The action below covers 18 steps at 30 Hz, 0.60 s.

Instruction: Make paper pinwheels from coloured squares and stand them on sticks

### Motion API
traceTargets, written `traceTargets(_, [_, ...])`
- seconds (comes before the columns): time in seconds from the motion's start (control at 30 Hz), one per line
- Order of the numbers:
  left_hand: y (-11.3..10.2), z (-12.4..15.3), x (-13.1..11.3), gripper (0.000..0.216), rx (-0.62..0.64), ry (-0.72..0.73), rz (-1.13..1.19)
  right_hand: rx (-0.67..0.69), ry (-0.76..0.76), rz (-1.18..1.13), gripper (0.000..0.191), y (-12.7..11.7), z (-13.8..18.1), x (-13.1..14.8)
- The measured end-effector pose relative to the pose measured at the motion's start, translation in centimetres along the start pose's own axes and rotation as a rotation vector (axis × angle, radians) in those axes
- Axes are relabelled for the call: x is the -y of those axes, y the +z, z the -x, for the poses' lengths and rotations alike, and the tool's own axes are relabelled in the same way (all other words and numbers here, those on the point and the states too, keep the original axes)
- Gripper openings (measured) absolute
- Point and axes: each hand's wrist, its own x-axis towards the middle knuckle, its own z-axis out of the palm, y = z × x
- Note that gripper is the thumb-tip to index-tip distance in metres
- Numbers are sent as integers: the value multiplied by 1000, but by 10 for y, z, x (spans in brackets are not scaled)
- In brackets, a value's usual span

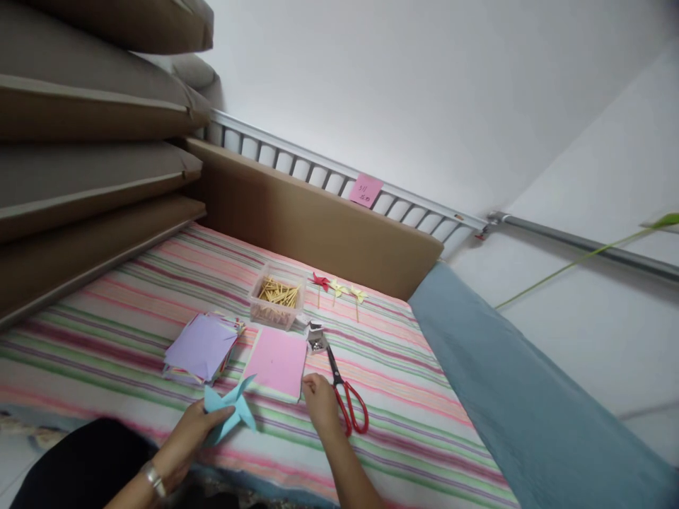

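Note:
My left hand grips a light-blue paper pinwheel, its thumb pressed on the folded paper. Fingers together, my right hand is beside the right edge of a pink sheet of paper; whatever may be in its pinch is too small to make out. Just right of that hand lie scissors with red handles and dark blades. A small open box of tiny metal pieces sits by the blade tips. To the left rests a pile of cut paper squares, a lilac one on top.
Behind the papers stands a clear plastic tub of short wooden sticks. Near it lie a red pinwheel and two pale-yellow pinwheels on sticks. A brown board bounds the striped cloth at the back; stacked cushions rise at left.

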Motion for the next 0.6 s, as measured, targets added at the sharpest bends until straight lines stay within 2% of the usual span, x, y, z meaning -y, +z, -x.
traceTargets(0.13, [-1,-13,7,36,-5,23,-40,-44,-39,32,14,5,3,0])
traceTargets(0.4, [-5,-20,15,34,60,43,-16,-53,-38,-33,12,5,-1,-2])
traceTargets(0.5, [-8,-24,21,33,63,45,-15,-64,-46,-64,18,-2,-14,10])
traceTargets(0.6, [-9,-27,24,31,68,33,-3,-73,-100,-62,24,-11,-42,36])
